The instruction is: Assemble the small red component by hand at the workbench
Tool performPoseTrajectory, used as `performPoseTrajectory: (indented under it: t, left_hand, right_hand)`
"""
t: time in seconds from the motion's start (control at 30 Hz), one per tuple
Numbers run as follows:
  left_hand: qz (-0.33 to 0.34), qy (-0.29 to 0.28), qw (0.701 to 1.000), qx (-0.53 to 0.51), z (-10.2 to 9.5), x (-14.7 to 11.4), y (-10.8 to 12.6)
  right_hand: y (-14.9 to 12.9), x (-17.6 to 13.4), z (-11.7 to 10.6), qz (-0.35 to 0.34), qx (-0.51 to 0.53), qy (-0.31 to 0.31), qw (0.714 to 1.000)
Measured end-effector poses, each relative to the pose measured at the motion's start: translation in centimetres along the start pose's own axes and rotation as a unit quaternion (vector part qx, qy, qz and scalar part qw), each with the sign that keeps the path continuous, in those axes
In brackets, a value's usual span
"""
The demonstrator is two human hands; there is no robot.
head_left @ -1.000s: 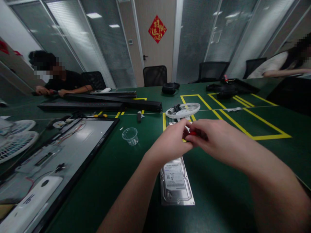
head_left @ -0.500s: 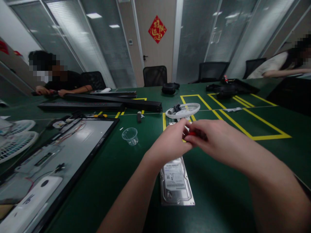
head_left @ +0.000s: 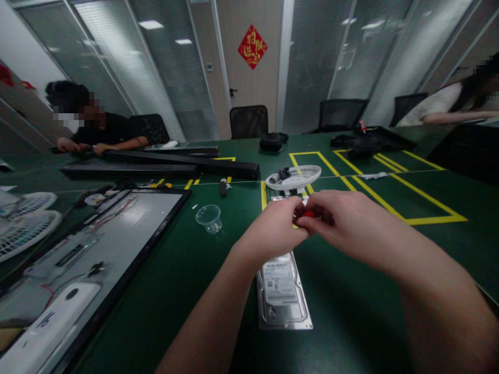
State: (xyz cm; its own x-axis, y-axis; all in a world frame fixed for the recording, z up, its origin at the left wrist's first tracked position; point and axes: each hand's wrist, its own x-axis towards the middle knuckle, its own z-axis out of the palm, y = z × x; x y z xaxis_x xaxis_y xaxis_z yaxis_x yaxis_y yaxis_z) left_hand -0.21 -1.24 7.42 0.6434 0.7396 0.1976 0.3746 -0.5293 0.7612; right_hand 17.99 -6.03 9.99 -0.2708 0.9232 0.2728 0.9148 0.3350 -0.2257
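Observation:
My left hand (head_left: 278, 226) and my right hand (head_left: 335, 215) meet above the table, fingertips close together. Between them shows a small red thing (head_left: 310, 214), pinched by my right thumb and fingers; its kind is mostly hidden. The left fingers are curled at its near side, and whatever they grip cannot be made out. Under my left wrist a silver hard drive (head_left: 283, 293) lies flat, label side up, its far part covered by my hand. Just beyond the hands is a white round basket-like grille (head_left: 300, 178) with small dark parts in it.
A clear plastic cup (head_left: 209, 219) stands left of my hands. Further left lies a large opened panel (head_left: 128, 234) with wires and a white case (head_left: 58, 322). Long black bars (head_left: 163, 165) lie across the far left, near a seated person (head_left: 117, 127). Yellow tape (head_left: 429, 221) marks the table.
The fingers have shifted slightly, and a little more of the red thing shows between them. The hard drive and cup have stayed in place.

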Motion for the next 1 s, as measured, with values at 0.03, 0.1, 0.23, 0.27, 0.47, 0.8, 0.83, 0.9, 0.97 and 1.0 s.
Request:
performPoseTrajectory:
  t: [0.03,0.1,0.23,0.27,0.47,0.8,0.83,0.9,0.97,1.0]
  left_hand:
    - [0.001,0.0,1.0,-0.002,-0.02,0.02,-0.02]
    - [0.001,-0.002,1.0,-0.001,-0.04,0.03,-0.05]
    - [-0.001,0.013,1.0,0.006,0.01,0.01,-0.02]
    - [-0.001,0.018,1.0,0.002,0.03,0.01,0.01]
    - [-0.01,0.002,1.0,-0.004,0.0,0.05,0.07]
    - [-0.016,0.009,1.0,-0.003,0.2,0.1,-0.1]
    - [-0.014,0.007,1.0,-0.002,0.2,0.12,-0.11]
    - [-0.009,0.003,1.0,-0.006,0.17,0.15,-0.15]
    - [-0.009,0.001,1.0,-0.011,0.14,0.13,-0.22]
    - [-0.012,0.003,1.0,-0.013,0.12,0.1,-0.25]
  right_hand:
    - [-0.01,-0.07,-0.07,-0.013,0.009,0.003,1.0]
    - [0.0,-0.21,-0.18,-0.05,0.032,0.007,0.998]
    - [0.1,-0.23,-0.11,-0.063,0.033,0.01,0.997]
    - [0.12,-0.18,-0.05,-0.048,0.025,0.009,0.998]
    - [0.03,-0.2,-0.08,-0.016,0.008,0.007,1.0]
    - [0.25,-0.07,-0.03,-0.013,0.005,0.006,1.0]
    - [0.24,-0.09,-0.02,-0.009,0.005,0.007,1.0]
    - [0.18,-0.18,-0.06,-0.021,0.013,0.009,1.0]
    - [0.11,-0.23,-0.13,-0.052,0.028,0.013,0.998]
    - [0.08,-0.22,-0.16,-0.065,0.033,0.014,0.997]
